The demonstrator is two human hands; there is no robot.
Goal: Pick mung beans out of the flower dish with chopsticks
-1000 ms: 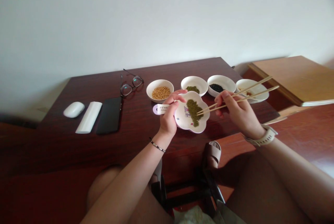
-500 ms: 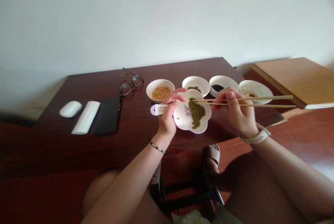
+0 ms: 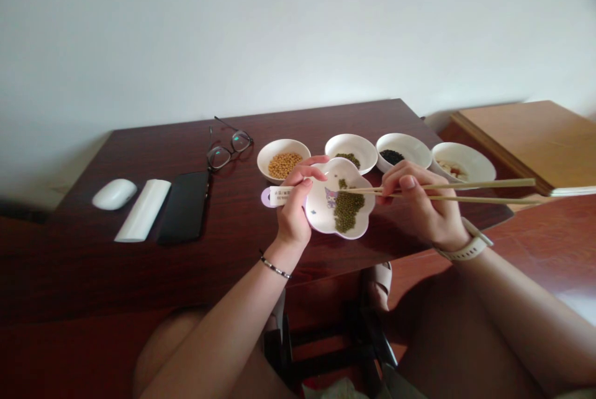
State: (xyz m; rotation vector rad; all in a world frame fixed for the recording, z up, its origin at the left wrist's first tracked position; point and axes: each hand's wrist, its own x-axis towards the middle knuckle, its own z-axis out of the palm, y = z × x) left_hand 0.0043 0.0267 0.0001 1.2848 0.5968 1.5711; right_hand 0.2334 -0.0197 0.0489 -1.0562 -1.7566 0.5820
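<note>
My left hand (image 3: pixel 298 203) grips the left edge of a white flower-shaped dish (image 3: pixel 320 220) with a cartoon figure printed inside. Green mung beans (image 3: pixel 350 210) lie heaped in its right half, with a small separate clump above. In my right hand (image 3: pixel 426 203) is a pair of chopsticks (image 3: pixel 484 186); their tips touch down among the beans near the heap's upper edge. Just behind the dish stands a white bowl (image 3: pixel 367 146) with some mung beans. Beside it are a bowl of black beans (image 3: pixel 392 156) and a bowl of yellow soybeans (image 3: pixel 283 165).
A fourth white bowl (image 3: pixel 479 160) with pale and reddish bits stands at the right. Glasses (image 3: pixel 230 149), a black phone (image 3: pixel 184 206), a white case (image 3: pixel 143 210) and a white mouse (image 3: pixel 114 194) lie left on the dark table (image 3: pixel 246 256). A wooden board (image 3: pixel 535 138) is beyond the right edge.
The chopstick tips have moved down and slightly left in the dish. The mung beans have been pushed lower, leaving a small clump apart above. My left hand still holds the dish.
</note>
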